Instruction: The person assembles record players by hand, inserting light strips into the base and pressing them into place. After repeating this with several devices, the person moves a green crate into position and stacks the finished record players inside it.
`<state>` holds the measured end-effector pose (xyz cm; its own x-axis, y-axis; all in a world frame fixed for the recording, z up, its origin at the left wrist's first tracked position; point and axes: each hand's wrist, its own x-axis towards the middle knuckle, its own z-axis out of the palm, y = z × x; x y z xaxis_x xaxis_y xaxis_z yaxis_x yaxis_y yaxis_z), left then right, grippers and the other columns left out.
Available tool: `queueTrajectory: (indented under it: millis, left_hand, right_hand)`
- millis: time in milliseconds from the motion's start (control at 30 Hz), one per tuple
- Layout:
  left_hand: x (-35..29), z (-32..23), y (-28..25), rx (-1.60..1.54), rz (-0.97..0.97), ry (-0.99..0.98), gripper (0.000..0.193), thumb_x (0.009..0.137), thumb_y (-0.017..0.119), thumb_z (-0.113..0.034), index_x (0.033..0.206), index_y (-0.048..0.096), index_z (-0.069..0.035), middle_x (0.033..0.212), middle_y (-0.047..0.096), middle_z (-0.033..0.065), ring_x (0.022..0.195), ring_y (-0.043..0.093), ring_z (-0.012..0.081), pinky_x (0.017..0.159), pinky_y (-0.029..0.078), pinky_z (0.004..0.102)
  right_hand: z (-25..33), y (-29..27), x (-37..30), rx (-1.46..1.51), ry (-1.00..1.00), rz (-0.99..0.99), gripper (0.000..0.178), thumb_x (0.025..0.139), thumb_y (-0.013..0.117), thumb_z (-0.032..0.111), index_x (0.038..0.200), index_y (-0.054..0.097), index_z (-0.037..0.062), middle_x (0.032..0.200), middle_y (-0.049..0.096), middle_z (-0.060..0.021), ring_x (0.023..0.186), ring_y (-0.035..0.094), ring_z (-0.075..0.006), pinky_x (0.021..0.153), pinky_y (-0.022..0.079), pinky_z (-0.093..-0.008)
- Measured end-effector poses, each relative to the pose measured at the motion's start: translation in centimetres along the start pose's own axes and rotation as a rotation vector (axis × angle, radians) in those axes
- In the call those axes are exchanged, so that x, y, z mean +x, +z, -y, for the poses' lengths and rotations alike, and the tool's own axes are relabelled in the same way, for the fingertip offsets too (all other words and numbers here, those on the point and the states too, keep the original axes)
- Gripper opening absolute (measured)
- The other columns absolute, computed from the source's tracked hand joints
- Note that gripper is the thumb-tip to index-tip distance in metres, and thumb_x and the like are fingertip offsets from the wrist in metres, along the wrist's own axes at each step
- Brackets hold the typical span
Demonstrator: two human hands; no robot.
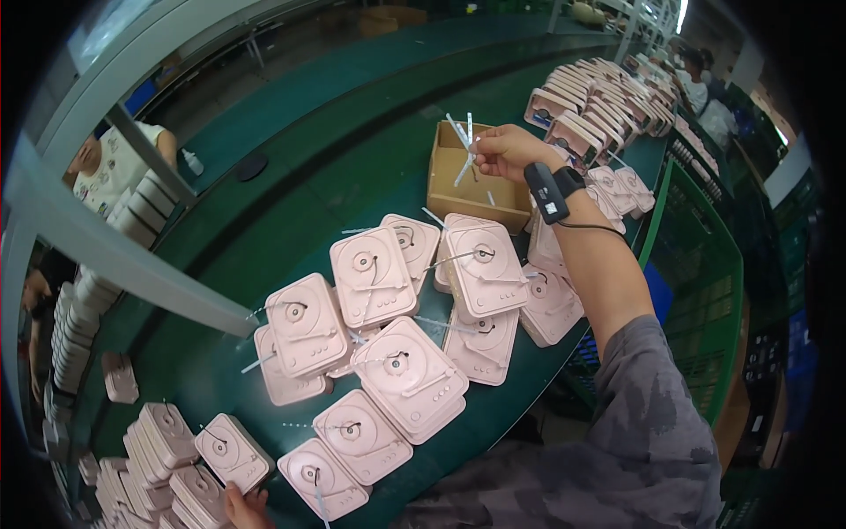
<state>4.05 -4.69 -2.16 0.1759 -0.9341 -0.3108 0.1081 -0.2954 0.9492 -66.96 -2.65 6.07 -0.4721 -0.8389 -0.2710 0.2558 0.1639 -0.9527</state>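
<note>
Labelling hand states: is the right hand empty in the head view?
No, the right hand pinches several thin white strips over an open brown cardboard box.

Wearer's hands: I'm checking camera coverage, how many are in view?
2: right hand, pinching white strips over a cardboard box; left hand, partly cut off at the lower edge, touching a pink case.

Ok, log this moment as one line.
right hand: holds white strips over cardboard box; left hand: at pink case; table: more pink cases
</note>
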Motion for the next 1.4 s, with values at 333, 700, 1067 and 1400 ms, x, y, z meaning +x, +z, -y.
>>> queueTrajectory:
  millis: [333,700,1067,1400]
  left_hand:
    - [-9.5,-5.0,11.6,-0.092,0.384,0.45,0.051,0.101,0.059,-0.019,0.144,0.042,0.003,0.143,0.053,0.0225,0.126,0.059,0.0336,0.098,0.053,0.04]
    - [-8.2,-1.8,15.1,-0.723,0.531,-0.194,0.041,0.11,0.046,-0.026,0.142,0.044,-0.001,0.131,0.06,0.0147,0.112,0.061,0.0233,0.088,0.049,0.038]
    - [-7.6,-2.3,10.4,-0.734,0.105,-0.263,0.04,0.111,0.041,-0.03,0.138,0.048,-0.001,0.13,0.061,0.0164,0.114,0.061,0.0275,0.091,0.051,0.0407]
    - [-7.5,-0.5,9.8,-0.813,0.317,-0.214,0.043,0.109,0.047,-0.031,0.139,0.047,0.0,0.131,0.06,0.0157,0.126,0.057,0.0311,0.104,0.048,0.0442]
  right_hand:
    - [1.9,21.9,-11.6,-0.3,-0.103,0.687,0.038,0.089,0.067,0.0,0.126,0.056,-0.0071,0.086,0.069,-0.0061,0.065,0.064,-0.0094,0.059,0.052,-0.0244]
    - [-7.4,34.6,-18.8,-0.574,0.056,0.872,0.03,0.09,0.064,0.001,0.12,0.062,-0.0048,0.088,0.069,-0.0062,0.07,0.066,-0.009,0.062,0.056,-0.0241]
    - [-9.6,36.6,-18.9,-0.041,0.094,0.652,0.019,0.095,0.065,0.002,0.113,0.064,-0.0034,0.09,0.07,-0.0083,0.077,0.07,-0.0145,0.071,0.06,-0.0276]
    - [-14.9,34.9,-22.5,0.118,-0.088,0.599,0.018,0.097,0.062,-0.001,0.114,0.063,-0.0049,0.098,0.07,-0.0101,0.089,0.072,-0.0196,0.082,0.06,-0.0306]
